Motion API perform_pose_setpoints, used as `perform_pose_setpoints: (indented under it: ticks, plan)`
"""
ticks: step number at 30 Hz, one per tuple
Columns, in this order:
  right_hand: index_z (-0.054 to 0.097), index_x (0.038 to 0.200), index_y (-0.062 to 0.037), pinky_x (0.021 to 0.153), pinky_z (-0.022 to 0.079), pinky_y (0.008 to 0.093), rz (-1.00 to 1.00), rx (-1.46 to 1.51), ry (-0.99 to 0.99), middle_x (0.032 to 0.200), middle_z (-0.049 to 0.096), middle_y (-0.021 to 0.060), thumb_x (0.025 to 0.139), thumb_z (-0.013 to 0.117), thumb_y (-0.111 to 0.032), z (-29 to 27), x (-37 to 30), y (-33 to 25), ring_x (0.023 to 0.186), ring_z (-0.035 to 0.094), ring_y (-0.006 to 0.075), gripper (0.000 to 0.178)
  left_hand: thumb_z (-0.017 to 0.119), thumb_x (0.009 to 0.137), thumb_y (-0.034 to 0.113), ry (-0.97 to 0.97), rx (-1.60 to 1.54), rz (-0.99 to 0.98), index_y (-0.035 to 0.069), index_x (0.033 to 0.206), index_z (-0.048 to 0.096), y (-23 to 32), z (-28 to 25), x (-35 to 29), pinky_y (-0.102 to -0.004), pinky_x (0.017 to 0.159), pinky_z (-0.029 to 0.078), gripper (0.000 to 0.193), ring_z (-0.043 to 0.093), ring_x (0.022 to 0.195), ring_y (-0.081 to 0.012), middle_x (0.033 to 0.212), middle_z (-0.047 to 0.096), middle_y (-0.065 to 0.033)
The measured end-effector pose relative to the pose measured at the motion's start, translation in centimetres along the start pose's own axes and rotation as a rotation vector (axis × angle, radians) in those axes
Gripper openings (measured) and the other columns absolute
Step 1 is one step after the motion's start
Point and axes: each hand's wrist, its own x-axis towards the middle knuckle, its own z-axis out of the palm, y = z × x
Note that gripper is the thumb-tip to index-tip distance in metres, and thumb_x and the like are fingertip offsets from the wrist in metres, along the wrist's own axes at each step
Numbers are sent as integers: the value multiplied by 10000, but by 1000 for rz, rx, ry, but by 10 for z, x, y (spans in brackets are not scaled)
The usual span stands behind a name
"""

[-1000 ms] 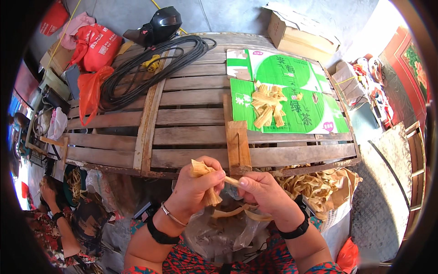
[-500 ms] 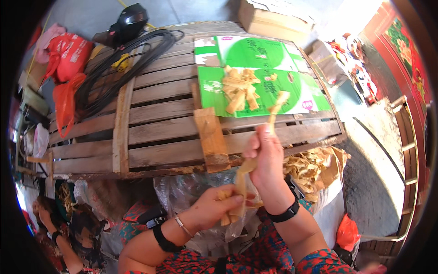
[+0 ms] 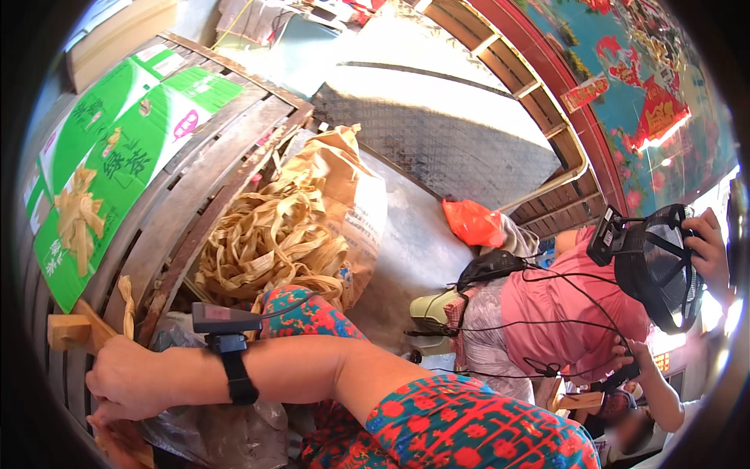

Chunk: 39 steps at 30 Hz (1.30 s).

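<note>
My right hand (image 3: 129, 379) is closed around a tan, flat ribbon-like strip (image 3: 128, 306), whose end sticks up above the fist beside the table edge. Below it, my left hand (image 3: 117, 439) shows only in part, dim and close to the dark rim, so its fingers do not read clearly. Several short tan folded pieces (image 3: 78, 211) lie on a flattened green and white cardboard sheet (image 3: 129, 129) on the table. A large heap of the same tan strips (image 3: 269, 242) fills an open brown paper sack (image 3: 355, 195) to the right of the table.
The slatted wooden table (image 3: 226, 160) has a wooden block (image 3: 69, 332) at its near edge. A person in a pink top (image 3: 562, 301) is close on my right, with a black mesh cap (image 3: 664, 266) and trailing cables. An orange-red plastic bag (image 3: 473, 223) lies beyond the sack.
My view has swung to the right, so table and hands now sit at the left. The right hand still grips its strip. My left hand, earlier clearly gripping the strip, is now mostly hidden.
</note>
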Motion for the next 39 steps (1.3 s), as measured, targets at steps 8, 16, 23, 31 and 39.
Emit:
perform_pose_setpoints:
  ticks: [8,16,23,31,39]
  plan:
    - [570,754,-67,497,437,397,-558,-14,234,651,563,100,827,663,-209,-21,9,-4,540,560,299,185,622,902,180,-518,245,-352,-27,967,584,4,-1,-23,-363,737,490,221,598,895,-207,1018,602,-160]
    - [576,752,-60,526,460,358,-263,192,-128,675,545,61,853,619,-214,-33,3,-8,573,581,218,189,668,854,174,-441,911,652,33,986,674,43,47,-62,-275,563,426,193,563,667,-148,834,606,-51]
    - [639,859,-17,504,394,213,942,1255,-706,718,604,32,938,597,-222,-39,-8,-18,599,541,81,224,802,643,241,-336,941,1085,157,910,721,55,59,-46,-346,609,442,291,582,711,-214,826,600,-23]
    - [636,878,-63,506,369,198,761,677,44,755,566,-34,867,595,-118,-5,-11,-22,615,492,52,70,686,736,138,10,940,1134,70,1117,627,40,30,-28,-451,881,443,391,582,1080,-302,1147,618,-104]
    - [569,776,42,522,413,375,104,-74,-316,603,565,135,913,511,-106,0,-19,-17,533,550,242,209,615,763,89,-360,1165,794,45,887,665,27,19,-32,-477,898,365,141,523,1165,-261,1223,576,-115]
